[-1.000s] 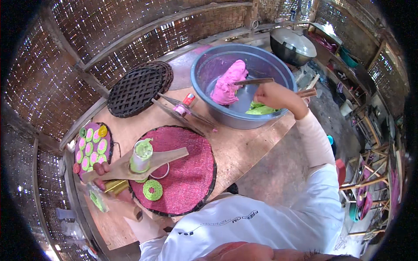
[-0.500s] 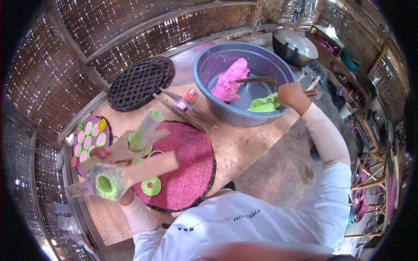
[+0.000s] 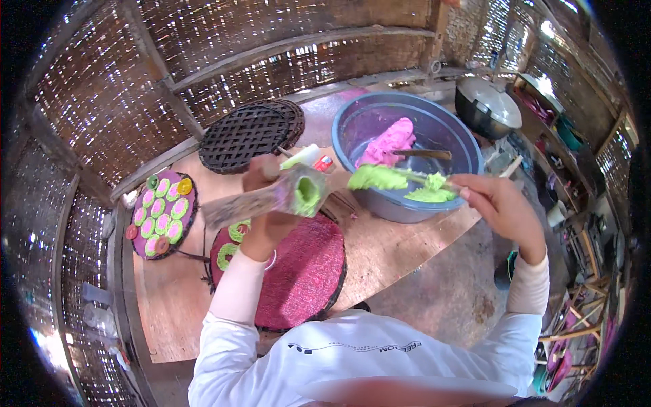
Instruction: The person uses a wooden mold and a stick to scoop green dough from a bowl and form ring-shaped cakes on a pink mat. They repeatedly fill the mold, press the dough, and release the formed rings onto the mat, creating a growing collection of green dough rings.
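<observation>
Green dough (image 3: 377, 178) rides a stick gripped in the right hand (image 3: 500, 207), lifted from the basin (image 3: 468, 139) toward the press (image 3: 298, 191). Left hand (image 3: 266, 203) clasps that press over the pink mat (image 3: 298, 275), mouth tilted to receive it.

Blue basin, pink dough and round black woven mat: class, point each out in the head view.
blue basin (image 3: 468, 146), head view, on its right rim.
pink dough (image 3: 388, 141), head view, middle of the lump.
round black woven mat (image 3: 244, 136), head view, centre of the lattice.
</observation>
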`<state>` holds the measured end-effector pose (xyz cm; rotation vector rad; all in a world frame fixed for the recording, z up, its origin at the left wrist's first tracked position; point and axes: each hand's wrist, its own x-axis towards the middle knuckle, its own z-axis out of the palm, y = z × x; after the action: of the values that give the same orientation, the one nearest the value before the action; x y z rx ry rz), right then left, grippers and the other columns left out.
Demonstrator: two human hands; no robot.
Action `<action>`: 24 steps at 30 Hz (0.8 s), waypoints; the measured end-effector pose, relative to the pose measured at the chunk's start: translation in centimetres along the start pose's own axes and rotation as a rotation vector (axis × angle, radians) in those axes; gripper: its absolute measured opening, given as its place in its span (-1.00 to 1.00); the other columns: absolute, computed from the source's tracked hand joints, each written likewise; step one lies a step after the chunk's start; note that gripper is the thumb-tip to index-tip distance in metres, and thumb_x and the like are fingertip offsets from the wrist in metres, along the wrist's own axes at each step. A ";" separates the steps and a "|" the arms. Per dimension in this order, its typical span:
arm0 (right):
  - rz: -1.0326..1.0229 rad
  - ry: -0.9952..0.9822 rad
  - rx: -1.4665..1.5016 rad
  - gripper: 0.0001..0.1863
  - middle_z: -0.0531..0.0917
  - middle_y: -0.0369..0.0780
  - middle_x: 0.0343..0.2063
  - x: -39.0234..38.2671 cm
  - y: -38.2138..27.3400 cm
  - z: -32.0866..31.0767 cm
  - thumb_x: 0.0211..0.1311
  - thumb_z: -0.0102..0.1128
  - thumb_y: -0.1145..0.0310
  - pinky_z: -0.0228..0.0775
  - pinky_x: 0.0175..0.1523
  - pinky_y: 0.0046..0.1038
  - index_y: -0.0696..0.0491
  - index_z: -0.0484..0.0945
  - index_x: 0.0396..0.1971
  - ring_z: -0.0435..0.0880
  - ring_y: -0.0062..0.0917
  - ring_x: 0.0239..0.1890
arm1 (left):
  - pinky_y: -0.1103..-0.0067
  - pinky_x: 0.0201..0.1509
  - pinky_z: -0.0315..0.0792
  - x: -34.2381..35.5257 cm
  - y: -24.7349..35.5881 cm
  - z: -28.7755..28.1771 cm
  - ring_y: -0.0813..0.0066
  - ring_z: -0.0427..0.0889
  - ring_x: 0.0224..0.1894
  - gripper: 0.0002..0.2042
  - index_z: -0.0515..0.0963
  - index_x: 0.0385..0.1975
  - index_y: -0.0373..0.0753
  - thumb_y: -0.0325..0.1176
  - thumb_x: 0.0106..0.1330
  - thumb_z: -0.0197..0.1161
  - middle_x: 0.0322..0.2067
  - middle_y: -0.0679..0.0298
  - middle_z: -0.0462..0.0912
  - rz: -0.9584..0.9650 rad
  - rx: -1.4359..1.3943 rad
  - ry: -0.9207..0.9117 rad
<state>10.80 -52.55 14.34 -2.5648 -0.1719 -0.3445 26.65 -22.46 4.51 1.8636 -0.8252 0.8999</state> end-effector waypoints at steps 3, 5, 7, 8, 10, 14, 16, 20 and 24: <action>-0.179 0.018 -0.164 -0.73 0.55 -0.15 -0.56 0.1 -2.1 0.4 0.09 0.08 0.38 0.33 -0.42 -0.35 -0.04 0.55 -0.17 0.55 -0.26 -0.50 | 0.60 -0.47 0.31 1.2 1.8 0.4 0.55 0.45 -0.49 -0.52 0.33 -0.37 -0.20 -0.30 -0.24 0.49 -0.45 0.33 0.42 0.058 -0.081 0.078; -0.249 0.044 -0.319 -0.72 0.47 -0.23 -0.65 0.4 -3.3 0.8 0.04 0.11 0.36 0.33 -0.48 -0.38 -0.09 0.55 -0.18 0.52 -0.35 -0.57 | 0.58 -0.43 0.31 1.2 2.1 0.5 0.53 0.46 -0.46 -0.51 0.33 -0.36 -0.20 -0.29 -0.26 0.50 -0.44 0.34 0.43 0.001 -0.223 -0.001; -0.359 0.081 -0.481 -0.68 0.43 -0.26 -0.67 1.2 -3.8 1.8 0.01 0.12 0.35 0.34 -0.51 -0.40 -0.12 0.53 -0.15 0.52 -0.37 -0.58 | 0.49 -0.31 0.30 1.5 3.2 -0.6 0.41 0.48 -0.39 -0.54 0.39 -0.33 -0.20 -0.24 -0.22 0.46 -0.39 0.29 0.42 0.162 0.116 -0.055; -0.405 0.085 -0.514 -0.65 0.43 -0.27 -0.66 1.5 -4.4 2.4 0.00 0.11 0.36 0.34 -0.52 -0.41 -0.12 0.51 -0.13 0.51 -0.40 -0.58 | 0.46 -0.28 0.29 1.5 3.8 -0.9 0.38 0.48 -0.37 -0.56 0.41 -0.33 -0.20 -0.23 -0.21 0.44 -0.38 0.27 0.41 0.201 0.220 -0.105; -0.502 0.090 -0.583 -0.60 0.41 -0.28 -0.65 2.4 -5.9 4.3 -0.03 0.09 0.38 0.34 -0.54 -0.43 -0.13 0.46 -0.08 0.50 -0.44 -0.59 | 0.39 -0.24 0.26 1.2 4.4 -1.2 0.29 0.45 -0.28 -0.68 0.51 -0.35 -0.11 -0.20 -0.15 0.36 -0.32 0.24 0.38 0.234 0.354 -0.214; -0.485 0.172 -0.727 -0.53 0.42 -0.29 -0.62 1.4 -7.3 8.5 -0.08 0.06 0.42 0.34 -0.57 -0.47 -0.09 0.42 -0.04 0.49 -0.52 -0.60 | 0.40 -0.30 0.21 1.0 4.5 -1.0 0.27 0.38 -0.23 -0.66 0.54 -0.30 0.02 -0.22 -0.18 0.35 -0.28 0.24 0.35 0.195 0.445 -0.149; -0.456 0.188 -0.659 -0.53 0.42 -0.29 -0.61 0.4 -7.0 9.3 -0.09 0.05 0.44 0.32 -0.59 -0.48 -0.08 0.43 -0.05 0.48 -0.55 -0.60 | 0.39 -0.33 0.20 0.9 3.5 -1.1 0.29 0.37 -0.24 -0.67 0.54 -0.32 0.00 -0.21 -0.18 0.35 -0.29 0.24 0.35 0.162 0.470 -0.136; -0.378 0.177 -0.549 -0.53 0.41 -0.28 -0.61 -1.9 -5.1 7.6 -0.04 0.04 0.46 0.33 -0.55 -0.46 -0.01 0.41 0.00 0.49 -0.49 -0.59 | 0.38 -0.36 0.20 0.5 -1.0 -2.3 0.29 0.36 -0.33 -0.73 0.45 -0.45 -0.11 -0.23 -0.14 0.33 -0.34 0.22 0.34 -0.127 0.362 -0.056; -0.372 0.206 0.024 -0.53 0.41 -0.19 -0.51 0.4 -6.6 8.8 0.11 0.00 0.47 0.36 -0.38 -0.37 0.08 0.31 0.09 0.49 -0.34 -0.48 | 0.40 -0.07 0.31 -2.0 -1.4 -0.4 0.37 0.43 -0.19 -0.70 0.40 -0.23 -0.16 -0.26 0.06 0.25 -0.29 0.27 0.47 -0.233 -0.160 0.131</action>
<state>11.76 -42.30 10.52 -2.4459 -0.5746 -0.7365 26.64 -21.19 2.40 1.7003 -0.5693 0.7772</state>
